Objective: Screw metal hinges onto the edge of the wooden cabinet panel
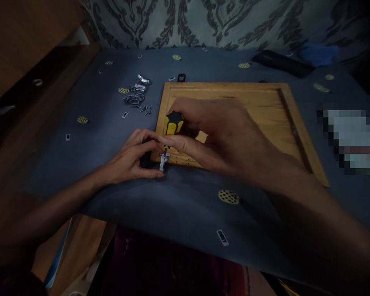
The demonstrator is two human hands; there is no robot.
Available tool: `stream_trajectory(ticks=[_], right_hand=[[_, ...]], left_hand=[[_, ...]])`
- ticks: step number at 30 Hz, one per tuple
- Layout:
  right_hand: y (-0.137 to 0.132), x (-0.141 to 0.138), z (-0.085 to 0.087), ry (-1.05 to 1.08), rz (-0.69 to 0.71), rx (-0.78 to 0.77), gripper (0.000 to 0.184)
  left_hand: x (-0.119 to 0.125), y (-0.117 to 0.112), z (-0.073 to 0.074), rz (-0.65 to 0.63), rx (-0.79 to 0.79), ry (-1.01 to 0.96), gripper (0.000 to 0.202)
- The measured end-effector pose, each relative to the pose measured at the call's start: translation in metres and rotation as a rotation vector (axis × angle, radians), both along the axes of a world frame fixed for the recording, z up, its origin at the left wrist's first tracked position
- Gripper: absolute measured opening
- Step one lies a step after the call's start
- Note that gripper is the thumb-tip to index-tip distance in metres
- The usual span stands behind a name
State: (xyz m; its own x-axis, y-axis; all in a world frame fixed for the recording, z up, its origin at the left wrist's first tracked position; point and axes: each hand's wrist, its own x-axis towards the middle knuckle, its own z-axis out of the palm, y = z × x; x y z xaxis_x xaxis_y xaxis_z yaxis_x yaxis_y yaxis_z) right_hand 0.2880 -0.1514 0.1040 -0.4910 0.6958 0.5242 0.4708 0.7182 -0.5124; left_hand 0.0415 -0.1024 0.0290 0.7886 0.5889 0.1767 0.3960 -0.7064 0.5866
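My right hand point(216, 131) is closed around a screwdriver point(172, 126) with a yellow and black handle. Its shaft points down at a metal cabinet hinge point(163, 162), which sits at the near left corner of a wooden door panel point(249, 123). My left hand point(135, 158) curls round that corner, its thumb against the hinge's near end and its fingers close to the screwdriver shaft. Small holes show along the panel's near edge beside the hinge. The screwdriver's tip and the screw under it are too small to make out.
Several metal hinges point(140, 87) and loose screws point(146, 110) lie left of the panel on the blue patterned cloth point(105, 102). A black elongated case point(282, 63) and a blue item point(319, 54) are at the back right. A pixelated object point(354, 142) is at the right.
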Motion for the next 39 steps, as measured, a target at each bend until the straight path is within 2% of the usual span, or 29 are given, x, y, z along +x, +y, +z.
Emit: stream_trajectory(ticks=[5,9,13,16,20,24,30,34,37,39], right_hand=[[-0.001,0.005,0.004,-0.045,0.034,-0.045,0.022],[0.001,0.006,0.004,-0.023,0.092,-0.023,0.025],[0.001,0.006,0.004,-0.026,0.067,-0.037,0.022],[-0.001,0.004,0.006,0.011,0.050,-0.048,0.036],[-0.005,0.003,0.011,0.171,-0.147,0.010,0.040],[-0.007,0.005,0.013,0.188,-0.306,0.053,0.046],[0.001,0.007,0.007,0.223,-0.366,-0.095,0.049],[0.024,0.015,-0.008,0.391,-0.421,-0.142,0.042],[0.044,0.028,-0.028,0.514,-0.561,-0.456,0.042],[0.054,0.038,-0.042,0.529,-0.612,-0.523,0.037]], left_hand=[[0.000,0.000,0.000,-0.006,0.006,-0.013,0.051],[-0.001,-0.001,0.001,-0.011,0.012,-0.016,0.051],[-0.001,0.000,0.001,-0.004,-0.007,-0.004,0.051],[-0.001,0.000,-0.001,0.004,-0.008,-0.015,0.050],[-0.002,0.000,-0.002,-0.004,0.019,-0.004,0.050],[-0.003,-0.001,0.001,-0.025,0.044,0.004,0.048],[-0.004,0.000,0.000,-0.014,0.019,0.024,0.052],[-0.004,0.001,-0.005,-0.023,0.048,-0.053,0.050],[-0.003,0.000,-0.006,-0.041,0.045,-0.047,0.047],[-0.003,-0.001,-0.005,-0.036,0.029,-0.046,0.047]])
